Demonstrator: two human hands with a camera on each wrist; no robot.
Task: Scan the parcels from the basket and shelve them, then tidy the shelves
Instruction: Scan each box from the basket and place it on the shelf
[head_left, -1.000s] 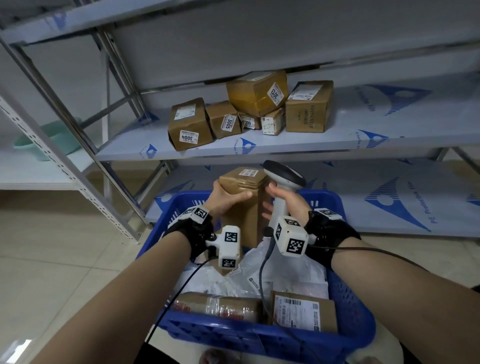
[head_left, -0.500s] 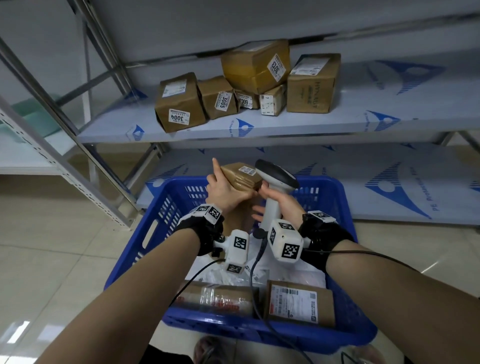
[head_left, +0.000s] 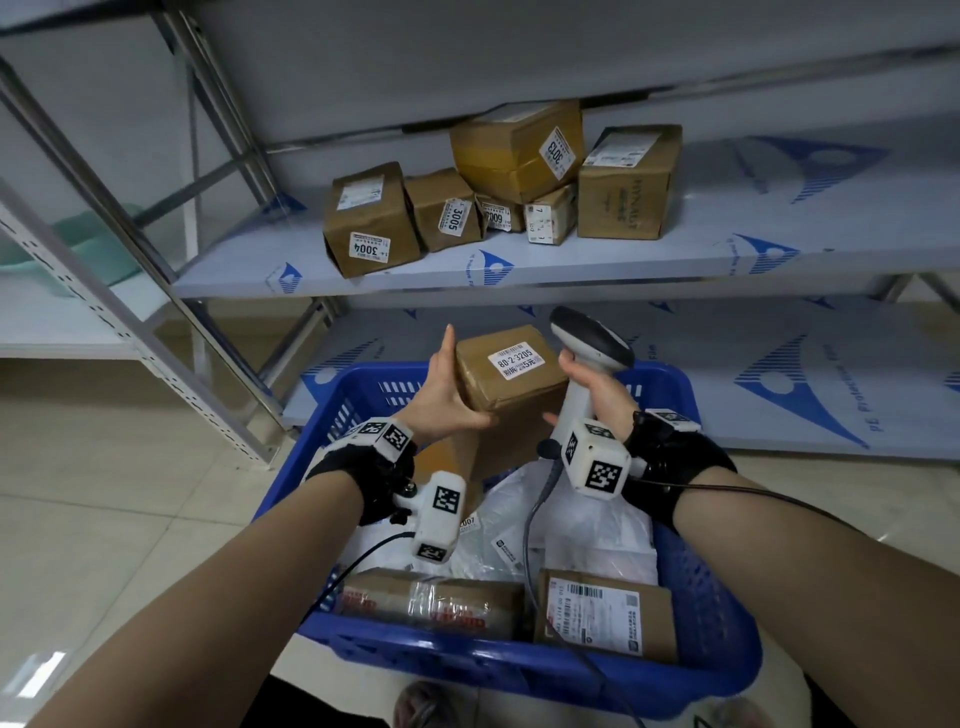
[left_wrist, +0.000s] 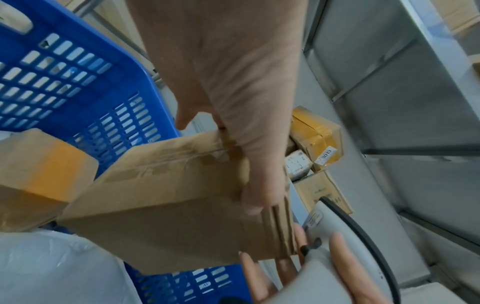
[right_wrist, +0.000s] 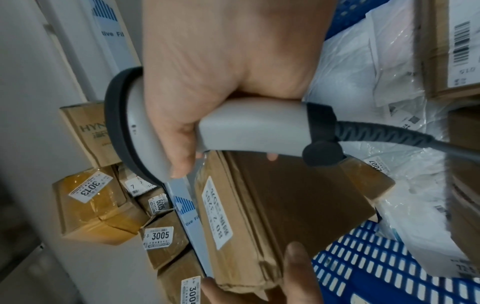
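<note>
My left hand (head_left: 444, 395) holds a brown parcel (head_left: 511, 382) above the far end of the blue basket (head_left: 696, 587). Its thumb lies under the near edge and the index finger points up along the left side. The parcel's white label reading 80-2-3205 faces up. In the left wrist view the left hand (left_wrist: 246, 102) grips the parcel (left_wrist: 168, 205). My right hand (head_left: 597, 395) grips the handle of a grey corded scanner (head_left: 592, 338) just right of the parcel. The right wrist view shows the scanner (right_wrist: 246, 123) lying against the parcel (right_wrist: 285, 205).
The basket also holds white poly bags (head_left: 587, 519), a taped parcel (head_left: 431, 597), a labelled flat parcel (head_left: 608, 613) and an upright box (head_left: 498, 447). Several parcels, including box 3004 (head_left: 369, 218), crowd the middle shelf (head_left: 727, 249); its right part and the lower shelf (head_left: 779, 374) are bare.
My left hand has tipped the parcel from upright in the basket and raised it, so its label now faces up. The scanner has stayed close at its right.
</note>
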